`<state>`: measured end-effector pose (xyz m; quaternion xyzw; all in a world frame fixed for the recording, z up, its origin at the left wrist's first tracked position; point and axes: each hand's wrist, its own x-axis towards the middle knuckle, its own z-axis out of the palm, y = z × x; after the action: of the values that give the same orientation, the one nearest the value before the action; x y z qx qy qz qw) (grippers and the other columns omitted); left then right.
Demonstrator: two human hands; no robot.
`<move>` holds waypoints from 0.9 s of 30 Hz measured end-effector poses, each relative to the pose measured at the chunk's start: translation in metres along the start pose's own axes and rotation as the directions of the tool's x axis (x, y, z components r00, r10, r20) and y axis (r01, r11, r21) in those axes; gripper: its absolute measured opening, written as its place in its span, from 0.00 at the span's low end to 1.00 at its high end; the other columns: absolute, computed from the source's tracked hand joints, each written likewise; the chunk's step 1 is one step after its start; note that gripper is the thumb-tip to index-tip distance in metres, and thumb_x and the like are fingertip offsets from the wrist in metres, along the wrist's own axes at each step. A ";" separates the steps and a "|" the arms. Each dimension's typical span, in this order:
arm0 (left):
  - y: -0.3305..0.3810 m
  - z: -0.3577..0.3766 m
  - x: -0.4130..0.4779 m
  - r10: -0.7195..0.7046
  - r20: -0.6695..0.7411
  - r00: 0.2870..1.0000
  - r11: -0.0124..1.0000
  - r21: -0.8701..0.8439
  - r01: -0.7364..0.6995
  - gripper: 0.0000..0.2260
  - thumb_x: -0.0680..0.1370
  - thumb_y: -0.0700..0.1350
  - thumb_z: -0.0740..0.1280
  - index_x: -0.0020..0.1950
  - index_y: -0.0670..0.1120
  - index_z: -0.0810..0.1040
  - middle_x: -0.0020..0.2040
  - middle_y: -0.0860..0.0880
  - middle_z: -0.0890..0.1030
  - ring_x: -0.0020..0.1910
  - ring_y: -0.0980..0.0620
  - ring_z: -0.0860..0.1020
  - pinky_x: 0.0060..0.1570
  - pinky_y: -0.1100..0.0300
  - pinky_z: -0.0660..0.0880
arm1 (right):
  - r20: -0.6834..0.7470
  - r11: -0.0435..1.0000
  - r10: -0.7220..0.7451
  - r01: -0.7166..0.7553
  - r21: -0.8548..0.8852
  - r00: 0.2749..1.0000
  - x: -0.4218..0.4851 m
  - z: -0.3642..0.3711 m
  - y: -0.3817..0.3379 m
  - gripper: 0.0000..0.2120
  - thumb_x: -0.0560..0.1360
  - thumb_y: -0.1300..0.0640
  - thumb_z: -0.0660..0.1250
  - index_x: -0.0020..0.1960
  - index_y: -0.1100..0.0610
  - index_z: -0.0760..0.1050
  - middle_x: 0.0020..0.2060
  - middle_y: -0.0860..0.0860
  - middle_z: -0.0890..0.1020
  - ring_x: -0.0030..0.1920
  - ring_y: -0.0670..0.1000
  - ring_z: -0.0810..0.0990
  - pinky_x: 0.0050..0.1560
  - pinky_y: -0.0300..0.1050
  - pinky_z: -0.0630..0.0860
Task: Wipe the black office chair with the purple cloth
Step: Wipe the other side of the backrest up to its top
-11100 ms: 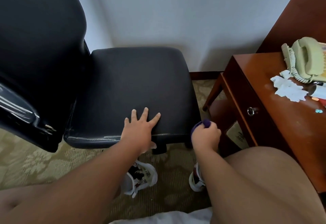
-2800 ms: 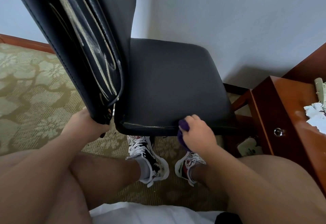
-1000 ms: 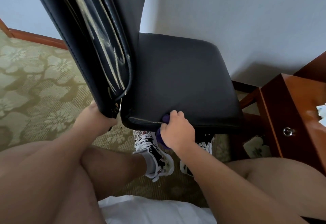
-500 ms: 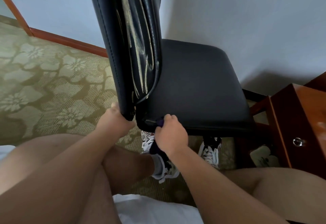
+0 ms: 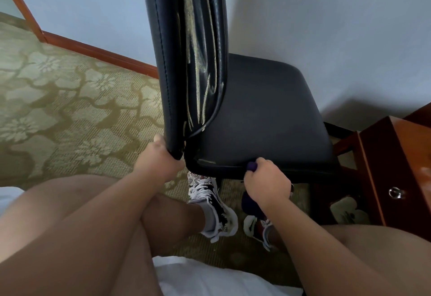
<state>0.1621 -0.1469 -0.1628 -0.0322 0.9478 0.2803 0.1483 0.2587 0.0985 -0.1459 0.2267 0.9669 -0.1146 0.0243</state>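
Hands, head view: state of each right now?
Left hand: closed, gripping the bottom corner of the chair backrest.
Right hand: closed around the purple cloth, at the front edge of the chair seat.

No readable text, labels, brands or numbers. Sneakers [image 5: 211, 202] show only a printed pattern; black office chair [image 5: 261, 114] and wooden cabinet [image 5: 401, 167] carry no legible marks.

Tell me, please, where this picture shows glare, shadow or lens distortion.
Head view: pale glare streaks run down the chair backrest; a soft shadow lies on the wall above the wooden cabinet; the wide lens swells the forearms; the purple cloth in the right hand looks dark.
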 end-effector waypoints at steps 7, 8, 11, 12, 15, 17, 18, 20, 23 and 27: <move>0.001 0.002 0.001 -0.011 -0.023 1.000 1.000 0.026 0.011 0.21 0.71 0.49 0.72 0.59 0.47 0.69 0.43 0.52 0.70 0.36 0.54 0.73 0.27 0.59 0.66 | 0.066 0.999 0.021 -0.024 0.044 0.998 -0.003 0.005 -0.048 0.07 0.77 0.52 0.60 0.50 0.54 0.72 0.47 0.50 0.76 0.45 0.56 0.79 0.42 0.48 0.72; 0.001 0.001 0.001 -0.012 -0.026 1.000 0.999 0.031 0.013 0.21 0.71 0.49 0.72 0.59 0.47 0.68 0.43 0.52 0.70 0.36 0.53 0.73 0.28 0.59 0.67 | 0.072 0.999 -0.009 0.006 0.043 0.997 -0.003 0.007 -0.056 0.07 0.77 0.51 0.60 0.49 0.54 0.71 0.47 0.50 0.75 0.45 0.56 0.78 0.42 0.47 0.71; -0.001 0.000 0.004 -0.019 -0.025 1.000 0.999 0.038 0.020 0.22 0.70 0.50 0.72 0.60 0.48 0.69 0.45 0.52 0.70 0.37 0.52 0.75 0.29 0.59 0.69 | 0.079 0.995 -0.093 0.091 0.038 0.993 -0.002 0.011 -0.074 0.06 0.77 0.52 0.60 0.49 0.54 0.70 0.47 0.50 0.75 0.40 0.54 0.73 0.39 0.46 0.69; -0.001 -0.001 0.005 -0.019 -0.026 0.999 0.999 0.041 0.020 0.22 0.70 0.50 0.72 0.60 0.48 0.69 0.45 0.53 0.70 0.36 0.52 0.76 0.28 0.59 0.69 | 0.083 0.993 -0.117 0.114 0.035 0.990 0.000 0.011 -0.076 0.06 0.77 0.51 0.61 0.49 0.54 0.70 0.47 0.50 0.76 0.40 0.54 0.73 0.39 0.46 0.70; -0.003 -0.004 0.010 -0.014 -0.016 1.000 0.999 0.047 0.015 0.21 0.69 0.50 0.70 0.60 0.48 0.70 0.45 0.53 0.69 0.37 0.53 0.76 0.28 0.59 0.70 | 0.100 0.981 -0.192 0.192 0.011 0.976 0.003 0.005 -0.068 0.06 0.76 0.50 0.61 0.46 0.52 0.70 0.45 0.48 0.75 0.45 0.55 0.78 0.40 0.46 0.71; -0.004 -0.005 0.011 -0.011 -0.015 1.000 0.999 0.050 0.012 0.22 0.68 0.51 0.68 0.60 0.49 0.71 0.45 0.53 0.69 0.37 0.53 0.75 0.29 0.59 0.70 | 0.068 0.978 -0.209 0.210 -0.001 0.976 0.005 0.001 -0.054 0.06 0.75 0.49 0.62 0.44 0.50 0.69 0.44 0.48 0.76 0.46 0.55 0.79 0.40 0.46 0.72; -0.004 -0.005 0.011 -0.006 -0.015 1.000 0.999 0.054 0.007 0.22 0.67 0.51 0.67 0.59 0.49 0.71 0.45 0.53 0.69 0.36 0.53 0.75 0.28 0.59 0.70 | 0.036 0.980 -0.200 0.200 -0.014 0.979 0.007 -0.002 -0.045 0.07 0.75 0.48 0.62 0.43 0.50 0.69 0.44 0.48 0.77 0.45 0.54 0.79 0.40 0.46 0.74; -0.003 -0.004 0.010 0.003 -0.010 1.000 0.999 0.049 -0.002 0.21 0.66 0.52 0.66 0.58 0.49 0.71 0.45 0.54 0.68 0.36 0.53 0.75 0.28 0.60 0.69 | -0.030 0.988 -0.154 0.153 -0.035 0.988 0.011 -0.007 -0.024 0.07 0.75 0.48 0.62 0.42 0.51 0.71 0.41 0.47 0.76 0.43 0.53 0.79 0.39 0.46 0.76; -0.003 -0.002 0.009 0.012 -0.003 1.000 0.999 0.044 -0.012 0.22 0.64 0.54 0.64 0.57 0.49 0.71 0.46 0.52 0.68 0.36 0.52 0.75 0.27 0.60 0.68 | -0.102 0.993 -0.118 0.115 -0.034 0.988 0.013 -0.011 -0.001 0.07 0.76 0.49 0.64 0.43 0.51 0.76 0.40 0.46 0.73 0.41 0.51 0.77 0.33 0.43 0.69; -0.001 -0.002 0.007 -0.004 -0.023 1.000 1.000 0.029 0.005 0.21 0.67 0.53 0.65 0.57 0.49 0.69 0.46 0.51 0.69 0.37 0.50 0.77 0.27 0.60 0.68 | -0.091 0.981 -0.192 0.191 -0.018 0.977 -0.002 0.000 -0.016 0.08 0.74 0.53 0.67 0.50 0.53 0.80 0.47 0.48 0.75 0.48 0.53 0.76 0.39 0.47 0.76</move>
<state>0.1548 -0.1485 -0.1641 -0.0354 0.9534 0.2658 0.1383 0.2535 0.0832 -0.1422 0.1376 0.9848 -0.1015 -0.0305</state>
